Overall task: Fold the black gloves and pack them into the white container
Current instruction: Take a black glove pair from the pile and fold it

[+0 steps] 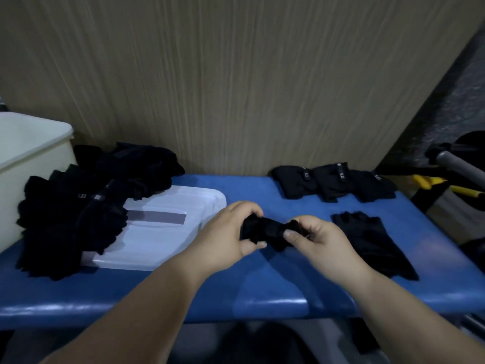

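1. While the held glove (267,232) is only a bunched roll, I'd call the fold about half done: it hangs in the air just right of the white lid (170,206), clear of the blue bench (262,290)
2. Left hand (225,237) grips the end nearer the lid, fingers (249,210) curled over the top and thumb underneath, cloth clamped between them
3. Right hand (322,243) pinches the end farther from the lid, thumb (290,234) on the near face and the other fingers curled behind; contact behind the cloth is hidden
4. Net: glove spans hand to hand, middle free, both ends buried in the grips
5. To do it well, my take: square the edges before closing the fold, pull evenly on both ends so the knit doesn't twist, and press the crease on the bench. Target shape is the label-out folded gloves (333,182) lined up beyond and right of the lid
6. Risk: soft cloth will likely spring open on release, so pin the crease until it's set down
7. Flat glove (367,240) lies on the bench well right of the lid, probably the mate
8. Unfolded pile (78,206) covers the lid's left part
9. White container (31,164) stands left of the lid, behind the pile; its inside is out of view, so packed count unknown
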The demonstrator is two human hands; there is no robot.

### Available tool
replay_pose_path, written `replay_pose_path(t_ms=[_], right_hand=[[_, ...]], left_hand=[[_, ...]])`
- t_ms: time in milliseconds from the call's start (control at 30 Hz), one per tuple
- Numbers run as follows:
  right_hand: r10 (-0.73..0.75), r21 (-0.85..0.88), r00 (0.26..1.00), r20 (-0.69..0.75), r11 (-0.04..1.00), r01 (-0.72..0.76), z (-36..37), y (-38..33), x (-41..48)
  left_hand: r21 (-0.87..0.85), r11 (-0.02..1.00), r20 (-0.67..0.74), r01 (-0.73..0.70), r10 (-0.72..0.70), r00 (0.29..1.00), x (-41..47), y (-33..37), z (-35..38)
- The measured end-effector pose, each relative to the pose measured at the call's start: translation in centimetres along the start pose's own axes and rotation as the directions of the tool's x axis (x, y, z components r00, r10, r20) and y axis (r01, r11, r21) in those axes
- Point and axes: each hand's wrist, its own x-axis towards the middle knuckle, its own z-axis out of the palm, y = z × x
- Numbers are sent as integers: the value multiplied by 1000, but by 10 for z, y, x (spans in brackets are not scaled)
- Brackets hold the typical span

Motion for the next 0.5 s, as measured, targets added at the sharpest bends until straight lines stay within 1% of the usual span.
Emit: replay_pose_path(t_ms=[100,167,267,333,433,500], right_hand=[[-21,-55,999,40,998,24,-6,7,-12],[-8,-55,999,54,998,11,-12,12,-17],[30,-76,992,125,997,-20,-22,19,-19],[36,-89,979,200,996,-19,-29,21,-19],[29,-5,947,320,1000,-29,-42,20,-17],[8,132,936,351,990,-57,-50,20,-14]], left_hand=[[-13,999,142,-47,49,989,0,6,8],[-58,997,204,-58,69,977,-1,8,11],[-81,997,246,-14,34,969,-1,12,16],[-100,995,242,-14,38,970,-1,14,20],[-153,988,211,4,29,977,3,14,28],[-203,979,202,15,27,979,6,15,32]])
